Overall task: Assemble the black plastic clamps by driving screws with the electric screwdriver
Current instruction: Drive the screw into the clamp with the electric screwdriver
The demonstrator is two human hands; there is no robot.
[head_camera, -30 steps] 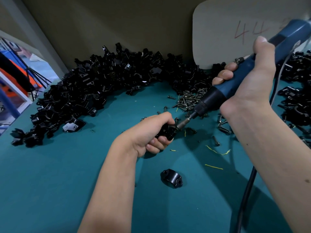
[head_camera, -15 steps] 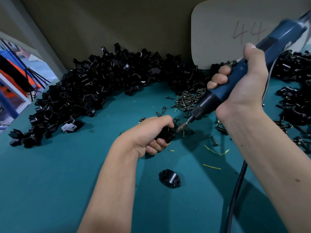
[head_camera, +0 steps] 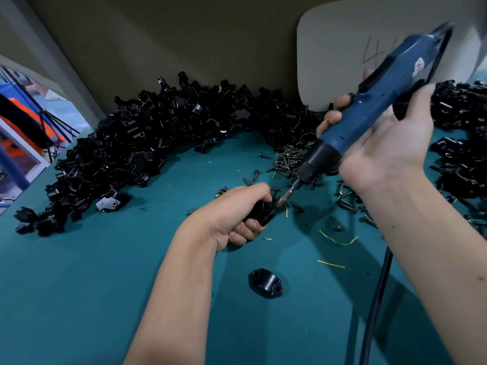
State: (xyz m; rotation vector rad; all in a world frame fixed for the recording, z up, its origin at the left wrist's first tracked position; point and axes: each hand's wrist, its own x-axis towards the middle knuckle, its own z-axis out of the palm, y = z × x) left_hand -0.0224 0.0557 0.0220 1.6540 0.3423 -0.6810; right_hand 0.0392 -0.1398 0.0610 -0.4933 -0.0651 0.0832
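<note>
My left hand (head_camera: 232,214) is closed around a black plastic clamp (head_camera: 261,213) on the teal table, most of the clamp hidden by the fingers. My right hand (head_camera: 382,143) grips a blue electric screwdriver (head_camera: 369,109) tilted down to the left. Its metal bit (head_camera: 286,196) touches the clamp's right end. A loose heap of dark screws (head_camera: 288,160) lies just behind the bit. A single black clamp half (head_camera: 265,283) sits on the table in front of my left hand.
A big pile of black clamp parts (head_camera: 147,148) curves along the back and left. More parts (head_camera: 463,143) are heaped at the right. A pale board (head_camera: 342,54) leans on the back wall. The screwdriver's black cable (head_camera: 374,309) trails down. Yellow scraps (head_camera: 337,241) lie nearby.
My right hand has shifted its grip and the screwdriver has tipped more upright. The bit stays at the clamp. My left hand has not moved.
</note>
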